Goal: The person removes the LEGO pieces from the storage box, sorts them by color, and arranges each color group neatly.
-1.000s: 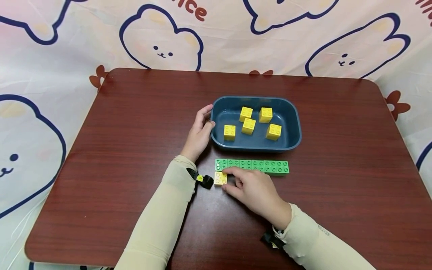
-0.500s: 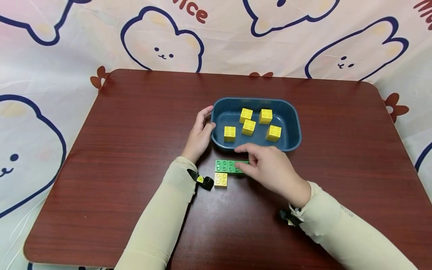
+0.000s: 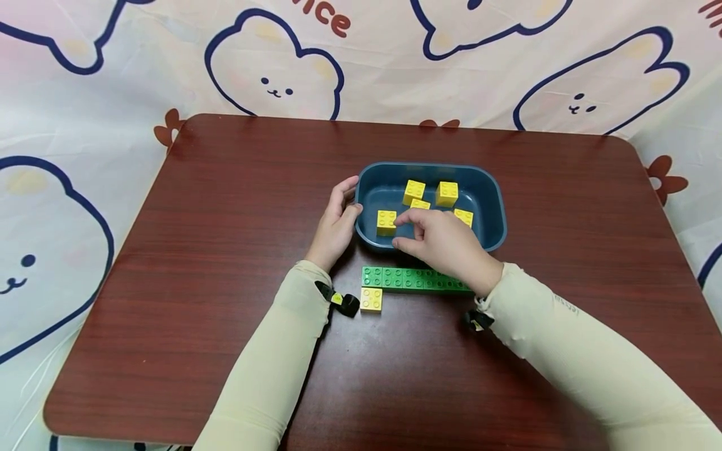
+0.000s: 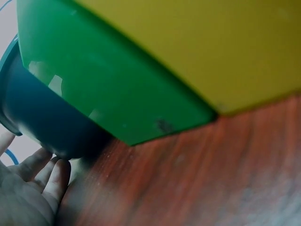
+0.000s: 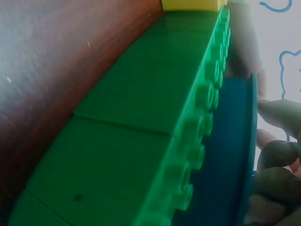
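My left hand (image 3: 333,228) rests against the left end of the blue bin (image 3: 489,241), its fingers and thumb touching the wall and rim. Over the bin's front, my right hand (image 3: 448,241) reaches in, thumb and index finger apart. Its index fingertip is right beside a yellow block (image 3: 386,223); whether they touch I cannot tell. Several more yellow blocks lie in the bin, among them one (image 3: 447,194) at the back; two are partly hidden by my right hand. In front of the bin stands a row of green blocks (image 3: 403,279), with another yellow block (image 3: 371,300) against its left end.
The brown table (image 3: 237,188) extends around the bin and blocks. A patterned cloth (image 3: 383,81) hangs behind it. Below my right forearm, part of the green row's right end is covered from the head view.
My right hand has left the yellow block beside the green row and moved forward over the bin. That block stays in place. My left hand stays against the bin.
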`<state>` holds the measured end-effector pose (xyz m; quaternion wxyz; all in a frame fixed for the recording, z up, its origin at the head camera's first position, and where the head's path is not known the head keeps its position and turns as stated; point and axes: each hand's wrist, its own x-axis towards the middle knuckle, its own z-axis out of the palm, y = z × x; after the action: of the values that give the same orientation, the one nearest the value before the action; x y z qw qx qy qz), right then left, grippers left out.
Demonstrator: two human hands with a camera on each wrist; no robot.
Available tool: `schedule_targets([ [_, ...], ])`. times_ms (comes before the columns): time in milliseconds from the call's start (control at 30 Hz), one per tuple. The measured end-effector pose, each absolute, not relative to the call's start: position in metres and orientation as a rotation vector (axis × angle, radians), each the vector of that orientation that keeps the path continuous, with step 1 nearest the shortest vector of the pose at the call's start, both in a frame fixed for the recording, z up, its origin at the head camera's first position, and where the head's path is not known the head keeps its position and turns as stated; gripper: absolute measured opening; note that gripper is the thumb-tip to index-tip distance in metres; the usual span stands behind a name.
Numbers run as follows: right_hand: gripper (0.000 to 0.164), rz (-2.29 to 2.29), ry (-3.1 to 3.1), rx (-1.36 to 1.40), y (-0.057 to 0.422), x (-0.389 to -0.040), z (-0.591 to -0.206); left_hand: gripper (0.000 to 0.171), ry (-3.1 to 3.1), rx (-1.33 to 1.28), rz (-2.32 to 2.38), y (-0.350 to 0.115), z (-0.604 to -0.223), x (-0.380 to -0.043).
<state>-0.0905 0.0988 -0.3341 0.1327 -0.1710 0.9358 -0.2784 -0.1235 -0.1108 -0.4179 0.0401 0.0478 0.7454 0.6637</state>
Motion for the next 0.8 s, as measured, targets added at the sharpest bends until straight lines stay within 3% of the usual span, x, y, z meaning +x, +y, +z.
schedule_targets([
  [267,0.034,-0.777,2.701,-0.446,0.093,-0.109,-0.338,0.049,2.279,0.15,2.032,-0.111,-0.417,-0.124],
  [800,0.047,-0.586,2.682,-0.404,0.085,-0.127,-0.349,0.049,2.282,0.151,2.028,-0.112,-0.418,-0.124],
])
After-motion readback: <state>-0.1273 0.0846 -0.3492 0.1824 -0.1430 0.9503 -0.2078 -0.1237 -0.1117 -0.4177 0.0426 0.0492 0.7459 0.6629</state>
